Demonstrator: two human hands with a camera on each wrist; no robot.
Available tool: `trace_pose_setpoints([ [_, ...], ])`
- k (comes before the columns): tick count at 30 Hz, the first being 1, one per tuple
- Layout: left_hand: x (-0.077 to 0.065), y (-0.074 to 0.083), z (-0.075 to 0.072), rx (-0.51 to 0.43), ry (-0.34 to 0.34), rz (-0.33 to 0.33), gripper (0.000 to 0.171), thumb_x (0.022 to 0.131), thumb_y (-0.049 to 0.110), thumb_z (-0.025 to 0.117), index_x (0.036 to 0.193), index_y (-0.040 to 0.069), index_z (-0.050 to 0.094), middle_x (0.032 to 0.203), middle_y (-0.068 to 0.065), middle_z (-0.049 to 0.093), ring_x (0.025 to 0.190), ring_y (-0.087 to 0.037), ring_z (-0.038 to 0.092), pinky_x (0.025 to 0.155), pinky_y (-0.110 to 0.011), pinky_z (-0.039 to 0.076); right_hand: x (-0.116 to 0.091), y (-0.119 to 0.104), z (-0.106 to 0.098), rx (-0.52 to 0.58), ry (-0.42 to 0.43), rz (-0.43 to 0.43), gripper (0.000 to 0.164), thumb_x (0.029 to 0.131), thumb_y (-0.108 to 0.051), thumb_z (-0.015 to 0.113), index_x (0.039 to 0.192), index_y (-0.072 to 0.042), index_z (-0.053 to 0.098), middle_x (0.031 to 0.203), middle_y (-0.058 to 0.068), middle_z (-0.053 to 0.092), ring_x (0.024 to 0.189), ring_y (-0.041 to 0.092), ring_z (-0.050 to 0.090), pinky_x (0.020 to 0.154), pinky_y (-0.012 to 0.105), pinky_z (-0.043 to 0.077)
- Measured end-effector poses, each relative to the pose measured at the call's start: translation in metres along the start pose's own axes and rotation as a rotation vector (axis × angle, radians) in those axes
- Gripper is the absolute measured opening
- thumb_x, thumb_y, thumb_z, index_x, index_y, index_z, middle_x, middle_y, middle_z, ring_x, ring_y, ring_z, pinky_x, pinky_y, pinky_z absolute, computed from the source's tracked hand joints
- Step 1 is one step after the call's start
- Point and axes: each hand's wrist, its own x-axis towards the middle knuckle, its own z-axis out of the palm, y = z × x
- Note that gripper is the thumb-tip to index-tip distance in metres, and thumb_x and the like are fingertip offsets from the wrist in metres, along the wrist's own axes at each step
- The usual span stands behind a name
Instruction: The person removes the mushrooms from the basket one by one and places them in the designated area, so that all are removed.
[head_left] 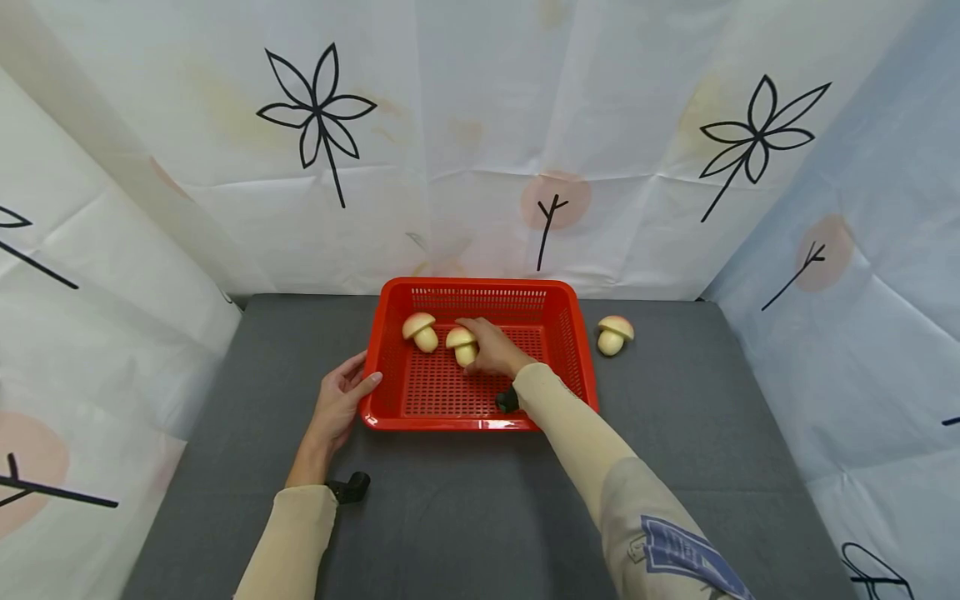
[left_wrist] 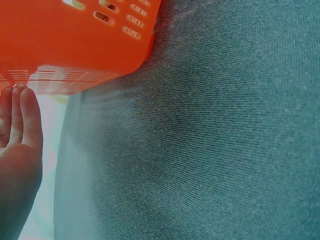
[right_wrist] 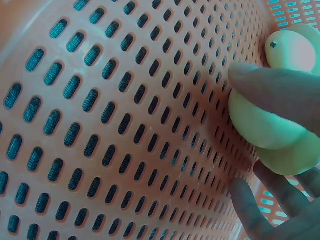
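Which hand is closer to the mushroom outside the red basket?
The right. The right hand is inside the red basket, holding another mushroom; the outside mushroom lies beyond the basket's right side. The left hand touches the basket's left side, farther away.

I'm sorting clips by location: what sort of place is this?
Probably a makeshift filming booth: patterned sheets hang on three sides of a grey-covered table, where a red basket stands.

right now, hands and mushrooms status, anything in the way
Left hand on red basket. Right hand gripping mushroom inside. Second mushroom in basket, third mushroom outside. No obstruction visible.
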Motion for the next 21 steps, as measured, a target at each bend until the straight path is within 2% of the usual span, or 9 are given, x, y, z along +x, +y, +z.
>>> trace_pose_setpoints([
  [6,-0.0011,0.0026,0.0015,0.005,-0.001,0.003,0.063,0.1,0.008,0.065,0.154,-0.003,0.035,0.149,-0.026,0.043,0.127,-0.023,0.055,0.098,-0.029,0.053,0.0004,0.0008,-0.0015,-0.043,-0.022,0.0,0.096,0.077,-0.009,0.089,0.157,-0.008,0.036,0.147,0.016,0.046,0.129,0.031,0.048,0.101,0.044,0.048],
  [12,-0.0017,0.0019,0.0016,-0.002,-0.002,0.006,0.063,0.1,0.008,0.065,0.154,-0.004,0.035,0.149,-0.026,0.043,0.128,-0.024,0.054,0.099,-0.031,0.053,-0.0017,0.001,-0.0027,-0.054,-0.003,-0.002,0.094,0.076,-0.01,0.09,0.155,-0.006,0.038,0.143,0.016,0.049,0.126,0.031,0.05,0.1,0.045,0.049],
  [21,-0.0024,0.0023,0.0021,-0.005,-0.003,0.023,0.064,0.099,0.01,0.067,0.153,-0.005,0.036,0.141,-0.016,0.052,0.125,-0.021,0.057,0.097,-0.03,0.054,-0.0076,-0.0031,-0.0068,0.001,0.048,-0.023,0.092,0.075,-0.014,0.092,0.152,-0.006,0.043,0.136,0.013,0.055,0.12,0.028,0.053,0.1,0.043,0.049],
])
